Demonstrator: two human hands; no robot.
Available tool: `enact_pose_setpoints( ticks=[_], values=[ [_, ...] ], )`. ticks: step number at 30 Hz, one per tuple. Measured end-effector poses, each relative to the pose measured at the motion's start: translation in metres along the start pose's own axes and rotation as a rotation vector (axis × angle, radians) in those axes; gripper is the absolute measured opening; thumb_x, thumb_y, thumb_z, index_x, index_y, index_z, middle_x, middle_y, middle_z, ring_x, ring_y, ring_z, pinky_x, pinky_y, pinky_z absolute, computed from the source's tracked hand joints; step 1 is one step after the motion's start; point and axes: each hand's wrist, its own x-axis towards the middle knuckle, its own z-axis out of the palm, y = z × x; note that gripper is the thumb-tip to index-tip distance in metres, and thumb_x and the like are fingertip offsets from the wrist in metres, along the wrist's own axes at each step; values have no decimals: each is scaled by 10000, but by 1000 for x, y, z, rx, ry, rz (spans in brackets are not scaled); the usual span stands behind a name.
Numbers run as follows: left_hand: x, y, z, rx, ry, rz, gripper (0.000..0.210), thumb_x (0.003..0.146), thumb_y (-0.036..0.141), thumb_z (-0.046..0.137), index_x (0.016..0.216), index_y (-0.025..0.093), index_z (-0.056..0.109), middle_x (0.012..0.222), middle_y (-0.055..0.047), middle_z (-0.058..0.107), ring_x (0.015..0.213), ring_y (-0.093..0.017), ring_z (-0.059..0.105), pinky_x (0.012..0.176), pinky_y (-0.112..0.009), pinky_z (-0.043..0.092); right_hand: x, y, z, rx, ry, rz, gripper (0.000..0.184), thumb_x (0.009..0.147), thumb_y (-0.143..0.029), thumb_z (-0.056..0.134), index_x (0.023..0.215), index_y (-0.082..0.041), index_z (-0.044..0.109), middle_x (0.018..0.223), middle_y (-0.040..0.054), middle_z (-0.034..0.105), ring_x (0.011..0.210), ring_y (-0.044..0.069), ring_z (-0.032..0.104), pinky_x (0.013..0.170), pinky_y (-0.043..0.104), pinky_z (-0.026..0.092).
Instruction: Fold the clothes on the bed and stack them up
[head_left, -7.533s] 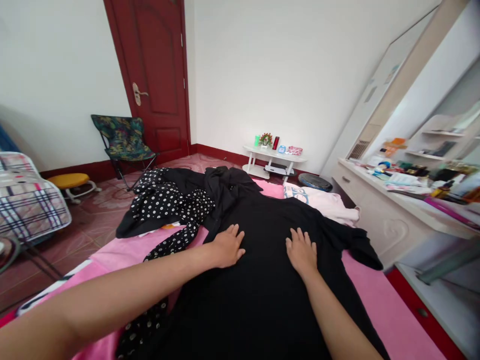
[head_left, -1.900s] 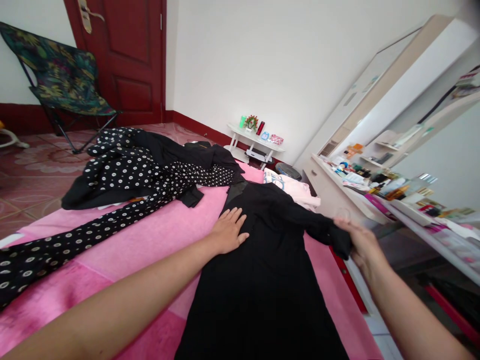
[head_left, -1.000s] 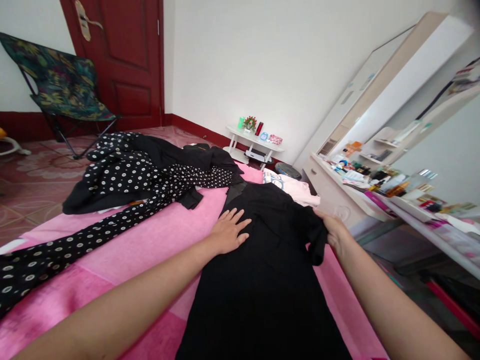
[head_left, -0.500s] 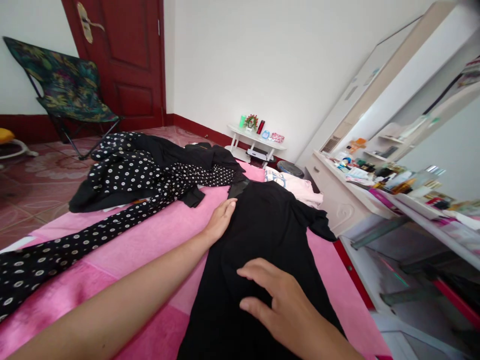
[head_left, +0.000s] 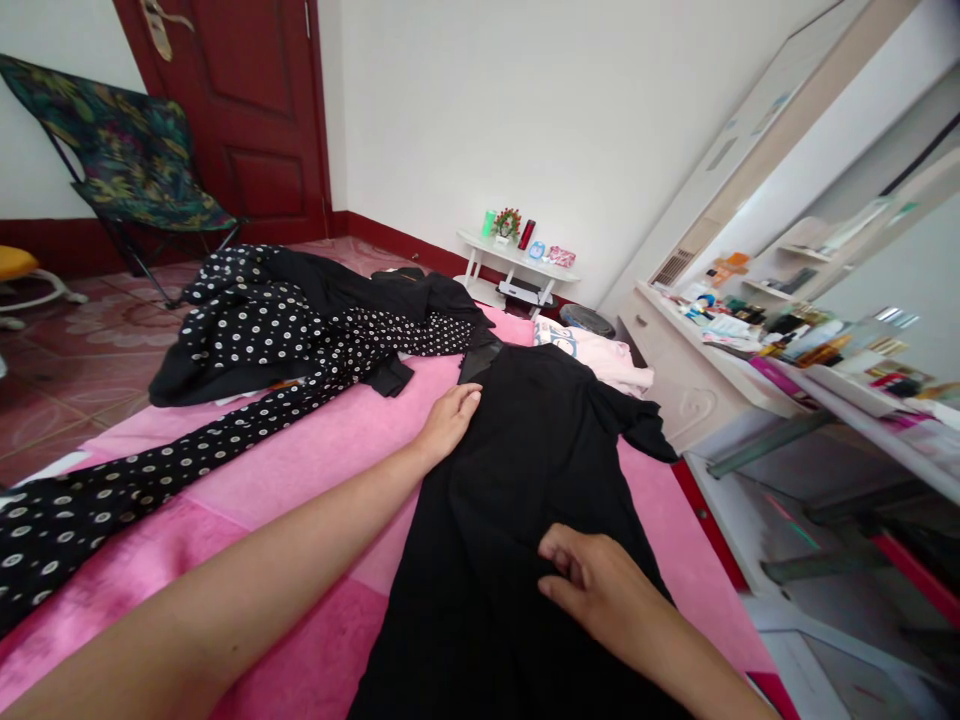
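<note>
A long black dress [head_left: 510,480] lies spread over the pink bed cover [head_left: 315,450], its short sleeve reaching out at the far right. At its left edge, just below the other sleeve, my left hand [head_left: 448,424] is closed on the cloth, fingers together; the fingertips are partly hidden. Over the middle of the dress is my right hand [head_left: 592,575], its fingers half curled and the thumb a little apart, with nothing visible between them. A black garment with white dots [head_left: 262,335] lies heaped with other black clothing to the left.
Folded pale pink clothing [head_left: 600,360] lies beyond the dress. A cluttered dressing table [head_left: 697,400] stands along the right side. Farther off are a small white shelf table [head_left: 517,255], a camping chair [head_left: 142,160] and a red door [head_left: 247,110].
My right hand has moved right across the dress, and its fingers have curled closer to the thumb. My left hand stays at the dress's left edge. The view has shifted slightly.
</note>
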Motion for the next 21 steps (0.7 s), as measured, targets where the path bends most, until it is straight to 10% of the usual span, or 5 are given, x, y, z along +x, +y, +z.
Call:
enact_pose_setpoints(
  ticks=[5, 8, 15, 21],
  values=[
    [0, 0, 0, -8, 15, -9, 345, 941, 334, 400, 1167, 161, 594, 1216, -65, 620, 1152, -179, 550, 1046, -331, 391, -15, -29, -27, 542, -198, 25, 243, 853, -445, 512, 862, -203, 521, 602, -67, 470, 438, 70, 429, 423, 189, 349],
    [0, 0, 1, -8, 25, -2, 330, 933, 329, 414, 1146, 163, 605, 1193, -67, 628, 1139, -185, 556, 1035, -341, 403, -12, -34, -33, 412, -217, -29, 247, 853, -414, 534, 807, -178, 591, 644, -19, 566, 506, 90, 515, 462, 193, 384],
    [13, -9, 10, 41, -47, 19, 305, 817, 176, 541, 1110, 145, 617, 1127, -94, 627, 974, -178, 623, 865, -299, 519, 70, -14, -9, 0, 335, -334, 225, 824, -313, 600, 1017, -212, 654, 1038, 52, 657, 979, 191, 593, 882, 322, 455],
    [71, -8, 26, 428, -285, 171, 382, 880, 332, 499, 1235, 231, 593, 1353, -83, 513, 1283, -228, 432, 1071, -366, 345, 100, -10, 30, -210, 185, -459, 500, 885, -391, 513, 1366, -275, 439, 1493, 28, 340, 1387, 238, 254, 1144, 514, 139]
  ],
)
